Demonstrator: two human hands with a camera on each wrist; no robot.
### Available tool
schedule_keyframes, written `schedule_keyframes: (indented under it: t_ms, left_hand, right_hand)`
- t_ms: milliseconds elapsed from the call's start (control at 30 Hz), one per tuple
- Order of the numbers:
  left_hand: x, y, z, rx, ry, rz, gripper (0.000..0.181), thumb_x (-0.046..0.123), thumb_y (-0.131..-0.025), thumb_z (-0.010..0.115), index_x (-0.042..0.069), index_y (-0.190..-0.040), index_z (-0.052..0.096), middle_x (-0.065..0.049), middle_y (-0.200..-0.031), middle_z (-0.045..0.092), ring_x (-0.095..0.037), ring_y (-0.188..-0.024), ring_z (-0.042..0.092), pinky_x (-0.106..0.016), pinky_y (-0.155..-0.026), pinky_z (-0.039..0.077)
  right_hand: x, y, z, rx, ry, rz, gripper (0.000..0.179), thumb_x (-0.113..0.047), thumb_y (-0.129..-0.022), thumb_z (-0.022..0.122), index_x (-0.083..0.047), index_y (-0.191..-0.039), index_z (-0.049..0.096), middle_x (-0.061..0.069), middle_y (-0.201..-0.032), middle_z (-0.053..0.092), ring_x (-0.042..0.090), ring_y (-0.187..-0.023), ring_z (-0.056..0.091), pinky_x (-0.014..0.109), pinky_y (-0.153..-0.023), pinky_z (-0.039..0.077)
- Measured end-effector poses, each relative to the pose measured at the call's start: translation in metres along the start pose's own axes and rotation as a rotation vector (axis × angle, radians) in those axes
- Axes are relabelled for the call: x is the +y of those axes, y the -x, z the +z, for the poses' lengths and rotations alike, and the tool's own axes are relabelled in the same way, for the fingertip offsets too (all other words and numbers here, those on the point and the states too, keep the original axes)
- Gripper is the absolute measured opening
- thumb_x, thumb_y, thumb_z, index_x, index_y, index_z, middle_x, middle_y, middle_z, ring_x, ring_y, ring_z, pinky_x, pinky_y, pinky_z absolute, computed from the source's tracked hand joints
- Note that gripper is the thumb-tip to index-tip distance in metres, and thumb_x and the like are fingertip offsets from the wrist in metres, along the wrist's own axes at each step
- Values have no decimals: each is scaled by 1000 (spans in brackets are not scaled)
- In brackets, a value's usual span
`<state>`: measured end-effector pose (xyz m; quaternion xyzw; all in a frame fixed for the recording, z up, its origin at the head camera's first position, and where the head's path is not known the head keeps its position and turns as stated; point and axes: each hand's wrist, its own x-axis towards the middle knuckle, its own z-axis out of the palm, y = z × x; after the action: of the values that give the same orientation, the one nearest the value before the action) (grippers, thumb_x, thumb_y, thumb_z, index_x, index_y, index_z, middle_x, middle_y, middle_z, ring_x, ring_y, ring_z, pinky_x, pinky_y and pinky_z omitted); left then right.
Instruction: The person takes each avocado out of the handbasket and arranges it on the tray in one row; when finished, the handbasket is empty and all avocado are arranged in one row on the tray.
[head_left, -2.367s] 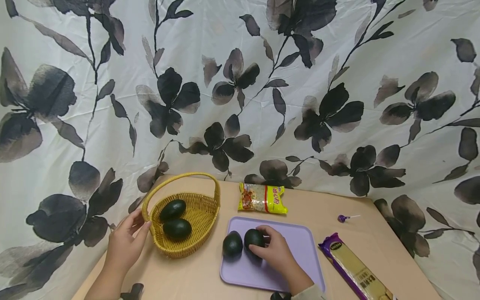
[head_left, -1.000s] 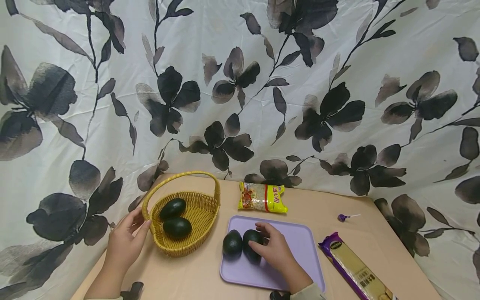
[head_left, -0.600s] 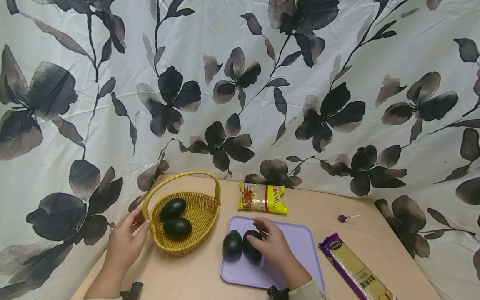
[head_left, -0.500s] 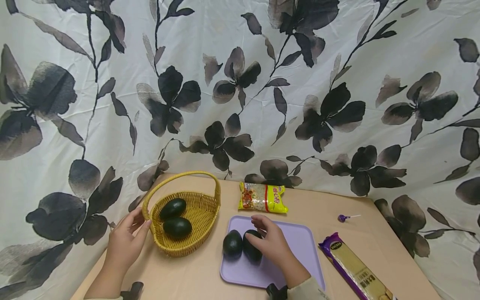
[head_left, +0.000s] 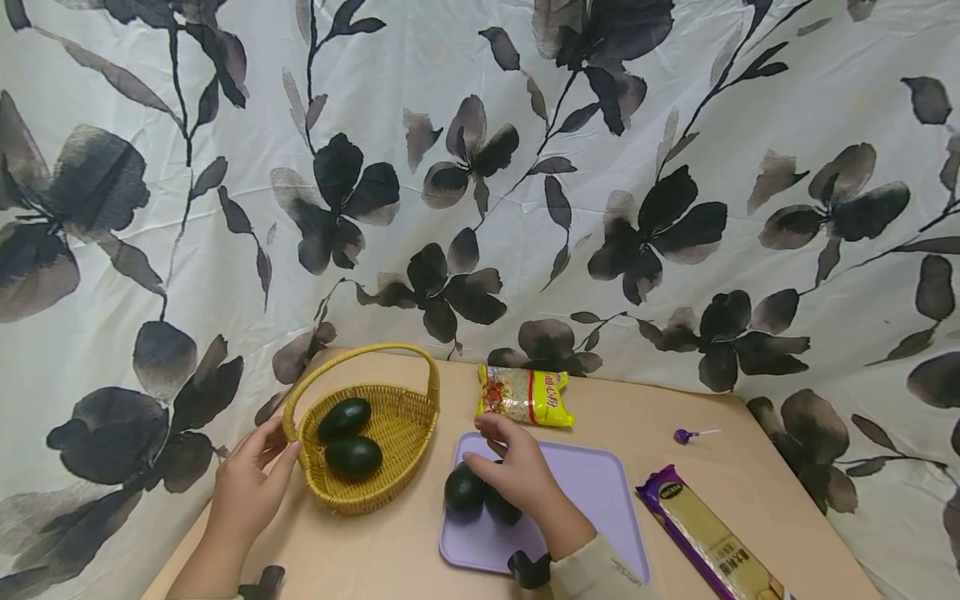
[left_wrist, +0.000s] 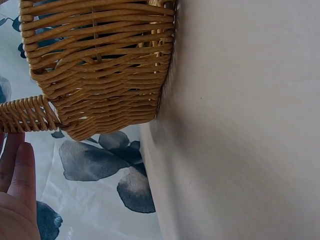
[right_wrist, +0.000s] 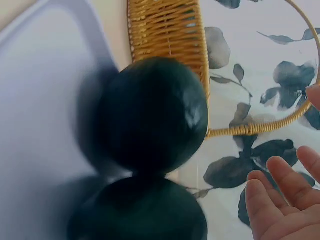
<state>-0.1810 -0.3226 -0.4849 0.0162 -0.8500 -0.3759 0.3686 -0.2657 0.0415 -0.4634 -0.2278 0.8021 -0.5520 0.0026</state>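
Observation:
Two dark green avocados [head_left: 352, 456] lie in the yellow wicker basket [head_left: 405, 454] on the left. My left hand [head_left: 251, 483] holds the basket at the lower left end of its handle [left_wrist: 27, 114], fingers behind and thumb at the rim. A pair of avocados sits side by side on the lilac tray [head_left: 592, 500]: a left avocado [head_left: 463, 492] and a right avocado [head_left: 501, 506], partly covered by my right hand [head_left: 517, 471]. That hand hovers over them with fingers apart and nothing in its grasp. In the right wrist view its fingers [right_wrist: 282, 190] stand clear of both avocados [right_wrist: 155, 115].
A yellow snack bag [head_left: 525, 396] lies behind the tray. To the right are a purple lollipop [head_left: 684, 436] and a long purple-and-gold packet [head_left: 712, 533]. A floral cloth [head_left: 480, 167] hangs at the table's back edge.
My right hand has let go of the right avocado, which now rests on the tray, and has moved left and up over the pair. My left hand has stayed at the basket.

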Motion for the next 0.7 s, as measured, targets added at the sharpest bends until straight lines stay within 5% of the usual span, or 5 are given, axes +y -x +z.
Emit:
schedule_keyframes:
  t_ms: [700]
  left_hand:
    - [-2, -1, -2, 0, -19, 7, 54, -2, -87, 78, -2, -137, 58, -18, -120, 69, 22, -108, 46, 5, -93, 41]
  right_hand:
    - [-24, -29, 48, -104, -10, -48, 56, -25, -89, 81, -11, -139, 59, 6, -135, 64, 29, -129, 60, 38, -113, 52]
